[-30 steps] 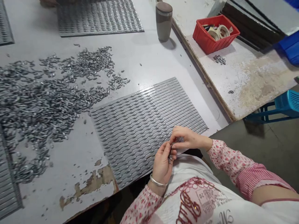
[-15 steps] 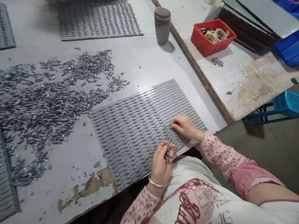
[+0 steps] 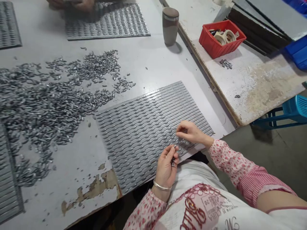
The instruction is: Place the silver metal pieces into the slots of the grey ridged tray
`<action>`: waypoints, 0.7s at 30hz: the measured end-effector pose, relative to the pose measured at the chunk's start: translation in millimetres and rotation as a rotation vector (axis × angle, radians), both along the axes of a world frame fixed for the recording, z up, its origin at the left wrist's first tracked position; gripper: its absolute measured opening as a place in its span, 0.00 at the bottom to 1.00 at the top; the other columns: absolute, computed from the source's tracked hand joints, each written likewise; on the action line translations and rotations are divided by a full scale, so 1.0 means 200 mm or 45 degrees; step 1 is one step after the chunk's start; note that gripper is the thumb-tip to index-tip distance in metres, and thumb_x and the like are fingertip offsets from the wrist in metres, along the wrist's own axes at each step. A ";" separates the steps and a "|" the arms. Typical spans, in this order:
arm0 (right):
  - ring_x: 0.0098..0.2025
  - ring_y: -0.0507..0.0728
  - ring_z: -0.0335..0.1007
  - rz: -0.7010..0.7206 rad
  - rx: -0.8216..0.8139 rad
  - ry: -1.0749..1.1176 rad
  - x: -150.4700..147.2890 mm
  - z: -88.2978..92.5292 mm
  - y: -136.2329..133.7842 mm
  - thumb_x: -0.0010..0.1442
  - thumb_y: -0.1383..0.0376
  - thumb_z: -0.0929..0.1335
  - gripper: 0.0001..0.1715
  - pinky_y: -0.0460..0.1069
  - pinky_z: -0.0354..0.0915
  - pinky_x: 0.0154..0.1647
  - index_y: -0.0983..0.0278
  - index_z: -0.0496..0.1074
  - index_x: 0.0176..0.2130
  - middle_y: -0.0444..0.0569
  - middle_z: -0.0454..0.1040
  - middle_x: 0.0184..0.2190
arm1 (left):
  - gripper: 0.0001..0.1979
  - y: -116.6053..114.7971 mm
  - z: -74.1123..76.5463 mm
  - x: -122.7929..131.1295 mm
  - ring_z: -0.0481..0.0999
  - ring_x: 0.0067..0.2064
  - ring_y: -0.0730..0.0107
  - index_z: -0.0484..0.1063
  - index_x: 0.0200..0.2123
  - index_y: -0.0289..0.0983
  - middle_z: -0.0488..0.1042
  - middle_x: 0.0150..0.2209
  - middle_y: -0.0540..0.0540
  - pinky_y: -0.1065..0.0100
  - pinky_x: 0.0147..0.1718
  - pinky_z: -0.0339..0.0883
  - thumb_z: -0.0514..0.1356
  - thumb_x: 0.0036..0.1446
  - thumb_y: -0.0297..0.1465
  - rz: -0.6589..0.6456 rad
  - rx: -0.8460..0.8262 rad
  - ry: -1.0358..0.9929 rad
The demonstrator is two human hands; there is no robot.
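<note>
A grey ridged panel (image 3: 144, 134) lies at a slant on the white table in front of me. Small grey almond-shaped pieces sit in rows over its left and middle part, while its right part shows plain straight ridges. My left hand (image 3: 167, 164), with a bangle at the wrist, is curled round several of these grey pieces (image 3: 173, 161) at the panel's near edge. Just to its right, my right hand (image 3: 189, 131) is over the ridges, thumb and forefinger pinched at the panel surface. Whatever is between those fingertips is too small to make out.
A wide heap of loose grey pieces (image 3: 52, 108) covers the table's left. Another person's hands (image 3: 83, 4) work at a second panel (image 3: 110, 24) at the back. A lidded cup (image 3: 170, 27), a red bin (image 3: 222, 40) with tape rolls and a blue stool (image 3: 287, 110) are at the right.
My left fingers have closed further over the pieces. My right hand stays at nearly the same place on the panel. The other person's hands have come into view at the back.
</note>
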State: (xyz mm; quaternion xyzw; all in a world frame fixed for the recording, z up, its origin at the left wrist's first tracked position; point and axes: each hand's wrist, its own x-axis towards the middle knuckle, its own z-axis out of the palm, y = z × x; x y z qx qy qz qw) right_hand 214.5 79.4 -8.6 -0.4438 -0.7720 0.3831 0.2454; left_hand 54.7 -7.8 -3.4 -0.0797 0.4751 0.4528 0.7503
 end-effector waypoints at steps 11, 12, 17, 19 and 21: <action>0.32 0.53 0.61 -0.142 -0.011 0.030 -0.01 -0.02 0.04 0.64 0.62 0.64 0.11 0.48 0.57 0.36 0.65 0.66 0.31 0.45 0.67 0.28 | 0.14 0.02 0.05 -0.02 0.76 0.38 0.71 0.71 0.44 0.32 0.76 0.42 0.39 0.74 0.32 0.72 0.56 0.54 0.21 -0.048 -0.013 -0.084; 0.32 0.53 0.61 -0.194 0.059 -0.072 -0.01 -0.04 0.06 0.63 0.63 0.65 0.11 0.48 0.56 0.37 0.65 0.66 0.30 0.45 0.68 0.28 | 0.14 0.02 0.05 -0.03 0.76 0.36 0.72 0.70 0.44 0.32 0.76 0.41 0.39 0.76 0.30 0.71 0.56 0.53 0.21 -0.061 -0.015 -0.081; 0.37 0.56 0.60 -0.208 0.234 -0.502 -0.04 -0.09 0.11 0.63 0.63 0.65 0.09 0.50 0.52 0.38 0.65 0.67 0.31 0.47 0.70 0.31 | 0.07 0.02 0.06 -0.04 0.70 0.25 0.78 0.69 0.37 0.33 0.76 0.31 0.44 0.79 0.19 0.63 0.57 0.52 0.22 -0.047 0.002 -0.078; 0.38 0.57 0.60 -0.215 0.260 -0.605 -0.06 -0.11 0.10 0.64 0.62 0.64 0.10 0.51 0.51 0.39 0.65 0.67 0.32 0.49 0.70 0.33 | 0.06 0.02 0.05 -0.03 0.69 0.25 0.78 0.68 0.35 0.34 0.75 0.31 0.45 0.79 0.19 0.62 0.59 0.51 0.23 -0.048 0.015 -0.085; 0.39 0.58 0.59 -0.236 0.271 -0.655 -0.06 -0.12 0.10 0.64 0.61 0.64 0.10 0.51 0.51 0.40 0.65 0.67 0.32 0.50 0.70 0.33 | 0.07 0.02 0.04 -0.03 0.70 0.26 0.78 0.70 0.34 0.34 0.75 0.32 0.45 0.79 0.20 0.63 0.61 0.50 0.24 -0.053 0.046 -0.093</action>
